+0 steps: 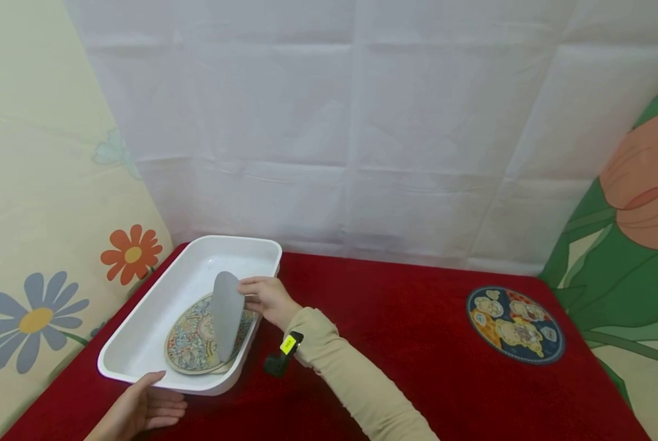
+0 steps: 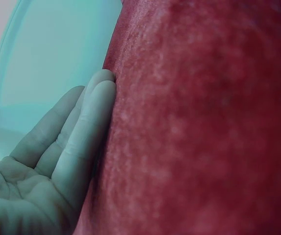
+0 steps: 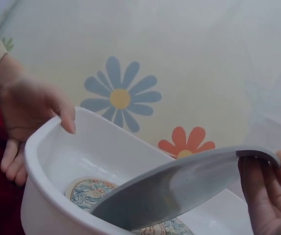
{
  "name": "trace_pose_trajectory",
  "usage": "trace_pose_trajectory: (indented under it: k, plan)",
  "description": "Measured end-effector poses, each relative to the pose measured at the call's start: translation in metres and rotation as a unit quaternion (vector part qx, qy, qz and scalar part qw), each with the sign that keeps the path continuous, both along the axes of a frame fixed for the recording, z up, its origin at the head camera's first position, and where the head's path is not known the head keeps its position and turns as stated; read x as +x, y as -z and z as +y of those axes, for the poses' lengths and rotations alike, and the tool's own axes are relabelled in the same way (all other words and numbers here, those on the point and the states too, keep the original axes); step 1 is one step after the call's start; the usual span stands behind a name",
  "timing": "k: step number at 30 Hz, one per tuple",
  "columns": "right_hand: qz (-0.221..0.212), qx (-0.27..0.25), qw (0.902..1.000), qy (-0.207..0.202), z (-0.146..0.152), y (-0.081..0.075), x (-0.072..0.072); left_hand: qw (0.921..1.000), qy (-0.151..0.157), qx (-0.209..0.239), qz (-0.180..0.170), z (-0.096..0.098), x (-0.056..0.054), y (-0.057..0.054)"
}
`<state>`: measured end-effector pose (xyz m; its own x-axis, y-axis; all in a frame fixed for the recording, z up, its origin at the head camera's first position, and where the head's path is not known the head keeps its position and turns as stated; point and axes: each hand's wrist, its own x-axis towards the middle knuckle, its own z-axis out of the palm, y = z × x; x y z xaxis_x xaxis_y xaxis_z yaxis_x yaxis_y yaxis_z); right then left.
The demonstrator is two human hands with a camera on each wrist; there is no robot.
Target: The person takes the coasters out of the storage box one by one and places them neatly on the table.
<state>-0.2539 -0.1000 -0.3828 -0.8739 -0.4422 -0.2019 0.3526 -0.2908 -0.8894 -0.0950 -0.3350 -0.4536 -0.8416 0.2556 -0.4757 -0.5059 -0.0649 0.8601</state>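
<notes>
My right hand (image 1: 269, 300) pinches the edge of a round placemat (image 1: 228, 315), thumb on one face and fingers on the other. Its plain grey face shows, and it stands steeply tilted inside a deep white plastic tray (image 1: 141, 324). Beneath it, a round placemat with a floral pattern (image 1: 188, 343) lies on the tray floor, partly hidden. At the tray's near left corner is my left hand (image 1: 141, 407), its thumb hooked over the rim and its fingers along the outer wall. Those fingers look nearly straight in the left wrist view.
On the red tablecloth (image 1: 395, 318), far to the right, lies a dark blue round placemat with cartoon bears (image 1: 516, 324). A white sheet (image 1: 329, 135) hangs behind the table. Flower-printed cloths border the left and right sides.
</notes>
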Motion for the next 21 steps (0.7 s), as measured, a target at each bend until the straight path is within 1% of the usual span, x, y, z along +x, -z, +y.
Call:
trace_pose_trajectory:
  k: [6, 14, 21]
  plan:
    - [0.002, 0.001, 1.0000, -0.006, 0.003, -0.004, 0.004, 1.0000, -0.001, -0.002, -0.006, 0.001, 0.000, 0.000]
    - [0.005, -0.011, 0.9998, -0.013, 0.005, -0.012, 0.007, 1.0000, -0.001, -0.003, -0.006, 0.001, 0.000, 0.000]
    - [0.011, -0.012, 0.9998, -0.014, 0.008, -0.016, 0.010, 1.0000, 0.000, -0.003, -0.006, 0.001, 0.000, -0.002]
